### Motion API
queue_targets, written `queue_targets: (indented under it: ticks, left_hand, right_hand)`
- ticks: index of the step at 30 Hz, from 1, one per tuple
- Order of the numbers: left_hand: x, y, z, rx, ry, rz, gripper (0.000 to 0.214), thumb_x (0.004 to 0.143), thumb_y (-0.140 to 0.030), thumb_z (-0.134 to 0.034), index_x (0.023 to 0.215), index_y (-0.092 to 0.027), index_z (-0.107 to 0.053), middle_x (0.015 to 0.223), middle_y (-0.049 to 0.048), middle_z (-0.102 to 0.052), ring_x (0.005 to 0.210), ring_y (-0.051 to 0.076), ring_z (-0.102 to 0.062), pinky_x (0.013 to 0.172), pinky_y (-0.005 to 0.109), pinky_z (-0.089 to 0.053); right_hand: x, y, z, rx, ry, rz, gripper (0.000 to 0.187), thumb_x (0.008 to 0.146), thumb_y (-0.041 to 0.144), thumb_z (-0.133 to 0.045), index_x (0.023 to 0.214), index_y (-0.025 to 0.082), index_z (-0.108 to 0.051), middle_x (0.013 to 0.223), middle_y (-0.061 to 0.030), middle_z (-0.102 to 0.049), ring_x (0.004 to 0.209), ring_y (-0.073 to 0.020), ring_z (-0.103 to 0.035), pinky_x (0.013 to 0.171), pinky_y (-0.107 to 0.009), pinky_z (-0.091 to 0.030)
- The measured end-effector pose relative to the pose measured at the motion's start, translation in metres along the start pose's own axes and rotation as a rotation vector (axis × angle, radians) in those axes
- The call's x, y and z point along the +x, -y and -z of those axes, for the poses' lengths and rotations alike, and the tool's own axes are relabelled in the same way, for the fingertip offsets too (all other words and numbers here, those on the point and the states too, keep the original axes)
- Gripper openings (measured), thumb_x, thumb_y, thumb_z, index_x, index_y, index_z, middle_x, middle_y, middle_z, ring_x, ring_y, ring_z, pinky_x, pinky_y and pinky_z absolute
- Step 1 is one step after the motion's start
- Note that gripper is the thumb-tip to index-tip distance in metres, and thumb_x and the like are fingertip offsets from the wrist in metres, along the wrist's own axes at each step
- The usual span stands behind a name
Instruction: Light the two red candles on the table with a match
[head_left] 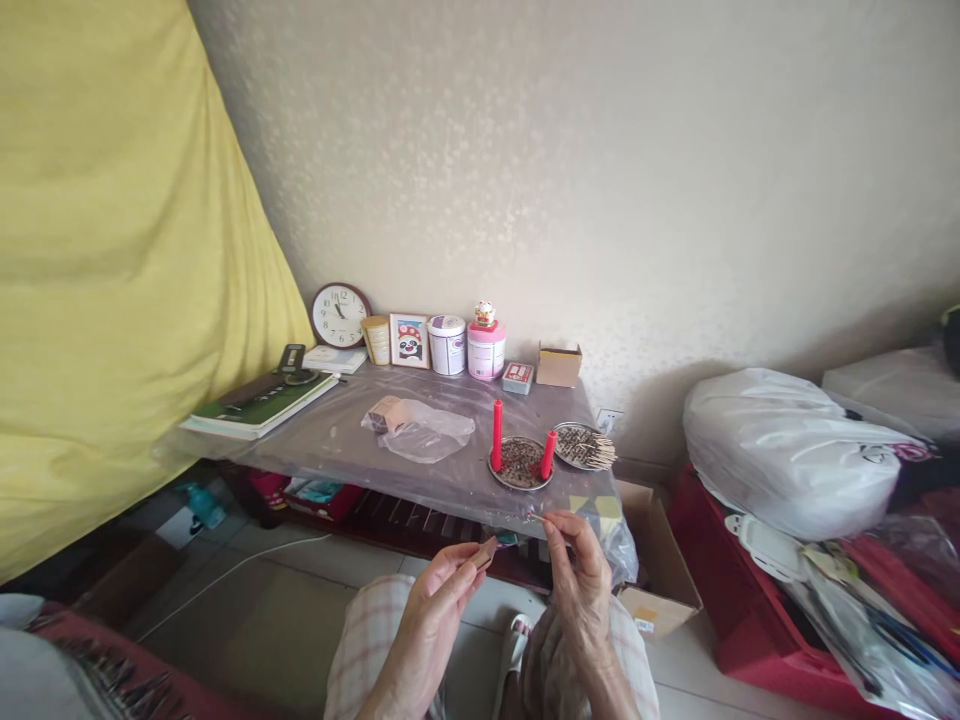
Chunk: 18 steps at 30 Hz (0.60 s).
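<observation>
Currently, my left hand has its fingers closed around a small box, its long axis slanting away rightward. My right hand pinches a thin stick that points left, ahead and right of the box. Beyond, on the table, a short red candle, nearer my right hand, and a tall red candle stand behind their dish's near rim.

My left hand: thumb and fingers closed in a pinch, angled up and rightward.
My right hand: thumb against index finger (the finer pinch), extended slightly farther forward.
</observation>
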<state>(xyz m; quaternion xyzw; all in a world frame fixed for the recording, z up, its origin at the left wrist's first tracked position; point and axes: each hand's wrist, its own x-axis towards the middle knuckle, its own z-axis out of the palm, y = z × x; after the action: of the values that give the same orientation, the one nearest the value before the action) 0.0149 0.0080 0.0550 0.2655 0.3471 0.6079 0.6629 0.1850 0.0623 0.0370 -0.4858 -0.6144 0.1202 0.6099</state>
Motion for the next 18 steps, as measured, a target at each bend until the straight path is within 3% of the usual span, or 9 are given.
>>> queue_targets:
  ticks: [5, 10, 18]
  left_hand:
    - [0.003, -0.002, -0.004, 0.005, 0.002, -0.027, 0.019, 0.083, -0.025, -0.061, 0.097, -0.018, -0.070, 0.106, 0.0075, -0.071, 0.107, 0.022, -0.059, 0.100, 0.036, -0.038]
    - [0.004, -0.003, -0.008, -0.009, 0.028, -0.046, 0.020, 0.081, -0.025, -0.063, 0.098, -0.016, -0.070, 0.104, 0.0086, -0.072, 0.104, 0.021, -0.061, 0.097, 0.034, -0.041]
    - [0.001, -0.005, -0.013, -0.004, 0.046, -0.058, 0.021, 0.080, -0.025, -0.064, 0.097, -0.015, -0.070, 0.103, 0.0084, -0.073, 0.106, 0.022, -0.062, 0.098, 0.033, -0.041]
  right_hand:
    - [-0.007, 0.014, -0.003, 0.061, 0.049, 0.016, 0.008, 0.090, 0.025, -0.055, 0.094, 0.024, -0.062, 0.087, -0.0007, -0.068, 0.080, -0.0157, -0.065, 0.076, -0.028, -0.053]
    - [-0.014, 0.034, -0.003, 0.063, 0.105, 0.181, 0.013, 0.089, 0.016, -0.055, 0.097, 0.023, -0.063, 0.090, -0.0020, -0.071, 0.083, -0.0147, -0.068, 0.077, -0.024, -0.055]
    - [-0.018, 0.038, -0.003, 0.006, 0.129, 0.280, 0.017, 0.089, 0.012, -0.053, 0.101, 0.022, -0.062, 0.093, -0.0044, -0.072, 0.086, -0.0169, -0.069, 0.078, -0.028, -0.057]
